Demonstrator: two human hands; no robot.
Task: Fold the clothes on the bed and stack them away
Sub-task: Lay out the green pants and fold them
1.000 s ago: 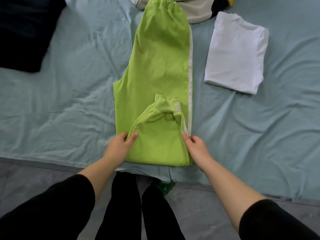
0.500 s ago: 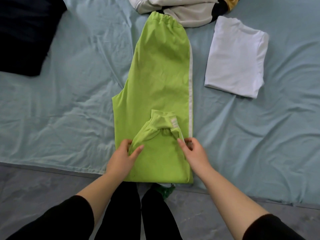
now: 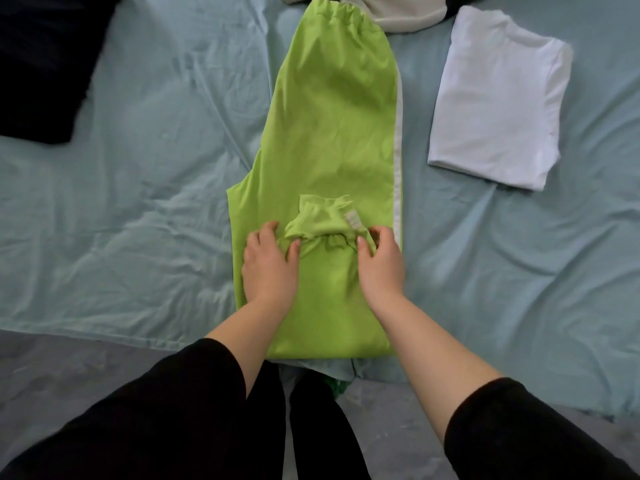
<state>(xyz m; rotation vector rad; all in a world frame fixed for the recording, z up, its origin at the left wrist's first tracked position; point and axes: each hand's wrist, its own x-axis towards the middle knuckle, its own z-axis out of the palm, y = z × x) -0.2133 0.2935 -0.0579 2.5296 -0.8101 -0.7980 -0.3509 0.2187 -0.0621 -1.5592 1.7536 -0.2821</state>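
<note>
1. Trousers [image 3: 332, 133] (lime green) lie lengthwise on the bed [image 3: 138, 202], cuffs [image 3: 322, 220] doubled back.
2. My left hand [image 3: 270, 265] and right hand [image 3: 381, 265] pinch the bunched cuffs, fingers curled.
3. Next, likely: flatten cuffs, fold toward waistband [image 3: 343, 13].

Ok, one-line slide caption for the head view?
Left hand and right hand grip the folded-up cuff of green trousers on the bed, white shirt alongside.

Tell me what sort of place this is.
Probably a bedroom: a crumpled pale blue bed sheet spread wide, green trousers laid out on it mid-fold, and a folded white shirt beside them.
</note>
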